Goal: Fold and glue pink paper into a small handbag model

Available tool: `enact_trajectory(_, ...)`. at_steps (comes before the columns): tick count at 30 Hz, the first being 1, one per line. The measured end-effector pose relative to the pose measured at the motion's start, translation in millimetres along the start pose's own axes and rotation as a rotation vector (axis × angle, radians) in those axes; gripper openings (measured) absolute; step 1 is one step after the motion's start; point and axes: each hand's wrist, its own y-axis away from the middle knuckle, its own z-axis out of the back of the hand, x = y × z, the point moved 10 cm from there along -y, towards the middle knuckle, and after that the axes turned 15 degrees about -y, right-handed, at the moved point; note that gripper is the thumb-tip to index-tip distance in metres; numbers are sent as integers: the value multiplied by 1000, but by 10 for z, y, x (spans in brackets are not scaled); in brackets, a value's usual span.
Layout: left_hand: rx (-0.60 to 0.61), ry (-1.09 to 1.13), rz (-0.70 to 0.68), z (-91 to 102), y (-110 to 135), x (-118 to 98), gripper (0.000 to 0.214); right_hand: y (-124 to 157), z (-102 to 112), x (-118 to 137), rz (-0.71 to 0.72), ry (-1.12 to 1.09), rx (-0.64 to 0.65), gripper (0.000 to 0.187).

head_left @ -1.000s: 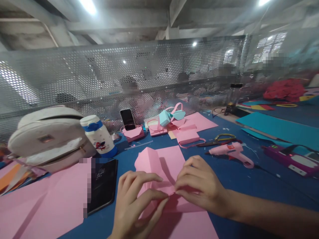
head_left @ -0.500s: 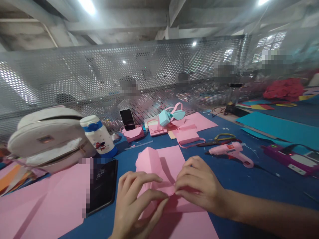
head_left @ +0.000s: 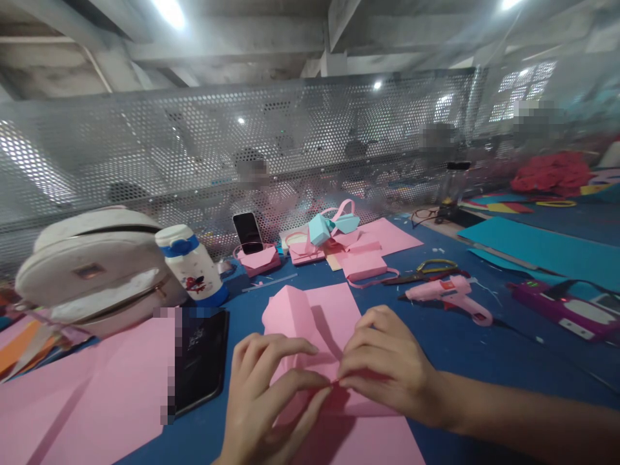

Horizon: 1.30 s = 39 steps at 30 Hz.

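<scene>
In front of me a piece of folded pink paper [head_left: 292, 312] stands partly raised, with pink sheets [head_left: 372, 439] lying under it. My left hand [head_left: 271, 387] comes in from below and pinches the near edge of the folded paper between thumb and forefinger. Close beside it, my right hand [head_left: 387, 368] grips the same edge from the right, fingers curled and thumb tucked under. The fingertips of both hands nearly meet there. The fingers hide part of the fold.
Right of my hands lie a pink glue gun [head_left: 445, 294], scissors [head_left: 426, 270] and a purple power strip [head_left: 564, 310]. Small pink paper bags [head_left: 363, 263] sit behind. Leftward are a black tablet [head_left: 203, 361], a white bottle [head_left: 191, 265] and a backpack [head_left: 97, 258]. A perforated metal screen [head_left: 300, 142] borders the table.
My left thumb and forefinger have shifted slightly right along the paper's near edge, closer to my right fingertips. My right hand has dipped a little. The surrounding things are unmoved.
</scene>
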Motion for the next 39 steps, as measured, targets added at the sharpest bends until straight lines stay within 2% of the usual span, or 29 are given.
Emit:
enact_trajectory(22, -24, -12, 2, 34, -16, 16, 17, -40, 37, 13, 6, 33, 30, 14)
enact_trajectory(29, -26, -7, -2, 32, -6, 24, 18, -35, 51, 37, 60, 49, 23, 7)
enact_trajectory(39, -26, -10, -21, 29, -8, 12, 19, -56, 74, 47, 84, 48, 19, 6)
